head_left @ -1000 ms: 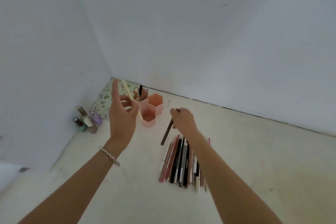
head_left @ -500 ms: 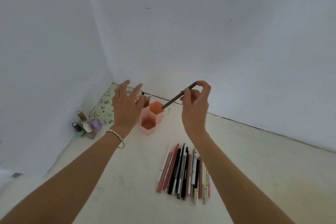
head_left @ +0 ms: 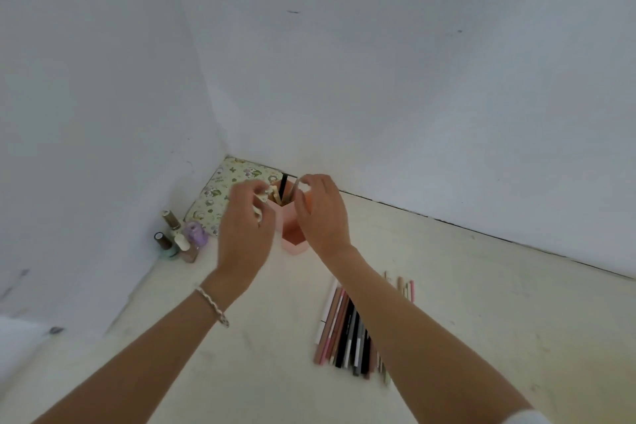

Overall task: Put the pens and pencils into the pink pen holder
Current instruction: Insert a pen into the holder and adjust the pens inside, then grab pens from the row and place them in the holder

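1. Head view: right hand (head_left: 321,213) was pinched shut on a grey-brown pencil (head_left: 295,190), its lower end inside the pink pen holder (head_left: 292,234) beside the worktop's corner.
2. Left hand (head_left: 245,227) curled near the rim; holding anything? Couldn't tell.
3. Pencil stood near upright, long axis vertical.
4. Best let it slide straight down, clear of neighbours.
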A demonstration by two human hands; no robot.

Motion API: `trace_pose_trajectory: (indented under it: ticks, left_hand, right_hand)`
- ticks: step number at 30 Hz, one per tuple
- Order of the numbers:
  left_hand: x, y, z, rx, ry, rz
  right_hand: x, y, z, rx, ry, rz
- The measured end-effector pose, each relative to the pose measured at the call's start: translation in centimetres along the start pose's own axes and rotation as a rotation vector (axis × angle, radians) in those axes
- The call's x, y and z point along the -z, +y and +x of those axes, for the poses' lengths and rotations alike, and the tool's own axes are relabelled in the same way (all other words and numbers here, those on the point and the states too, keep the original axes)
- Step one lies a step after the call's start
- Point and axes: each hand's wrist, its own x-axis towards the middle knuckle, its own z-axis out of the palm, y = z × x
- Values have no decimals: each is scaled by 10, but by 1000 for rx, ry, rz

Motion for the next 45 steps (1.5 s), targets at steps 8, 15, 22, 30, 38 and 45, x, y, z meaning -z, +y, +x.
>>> trace_pose_trajectory:
  ticks: [8, 15, 22, 30, 38, 45]
  left_hand:
    - [-89, -1, -76, 321, -838, 426]
    - [-116, 1, -96, 342, -762, 491]
    - [-101, 5, -70, 396, -600, 173]
    - [-54, 18, -23, 275, -347, 11]
    - [-50, 18, -34, 245, -363, -52]
    - [-25, 32, 14, 170, 91, -203]
  right_hand:
    - [71, 42, -8, -255, 122, 67]
    - [106, 75, -40, -375, 104, 25]
    - [93, 78, -58, -485, -139, -56]
    - [67, 86, -84, -682, -555, -419]
    - [63, 85, -87, -735, -526, -337]
    - [111, 79, -18, -843, -102, 154]
